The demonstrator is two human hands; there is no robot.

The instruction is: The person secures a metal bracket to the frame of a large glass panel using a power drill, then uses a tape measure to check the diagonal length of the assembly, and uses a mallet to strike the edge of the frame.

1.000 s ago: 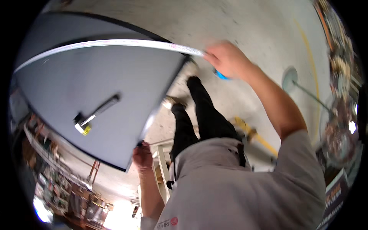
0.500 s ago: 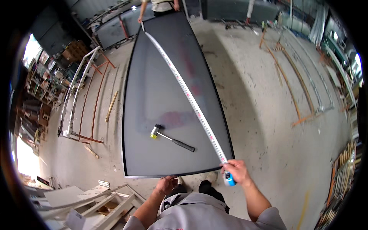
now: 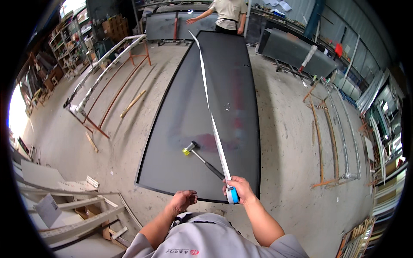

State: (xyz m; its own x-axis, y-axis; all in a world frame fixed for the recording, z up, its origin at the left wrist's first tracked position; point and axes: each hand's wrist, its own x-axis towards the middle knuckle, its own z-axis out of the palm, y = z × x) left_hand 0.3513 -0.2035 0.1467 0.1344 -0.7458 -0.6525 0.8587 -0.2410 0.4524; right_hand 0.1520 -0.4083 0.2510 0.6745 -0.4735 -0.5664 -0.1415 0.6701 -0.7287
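My right hand (image 3: 241,189) is closed around a blue and grey tape measure (image 3: 232,195) at the near right end of a long dark panel (image 3: 172,167). The white tape blade (image 3: 204,71) runs out over the panel, twisted edge-on partway, its far end loose past the far left edge. My left hand (image 3: 184,200) hovers by the panel's near edge, fingers loosely bent and holding nothing visible. On the panel lies a mallet (image 3: 202,159) with a yellow and a black face and a dark grip; its handle end reaches close to my right hand.
A co-worker (image 3: 230,15) stands at the panel's far end, one arm stretched left with an open hand. Metal frames stand left (image 3: 105,81) and lie right (image 3: 333,137). A wooden strip (image 3: 133,104) lies on the floor. White frame pieces (image 3: 81,221) are stacked at near left.
The co-worker has let go of the blade's far end and stretched an arm out left. The blade has twisted. My right hand moved left with the tape; my left hand came off the edge.
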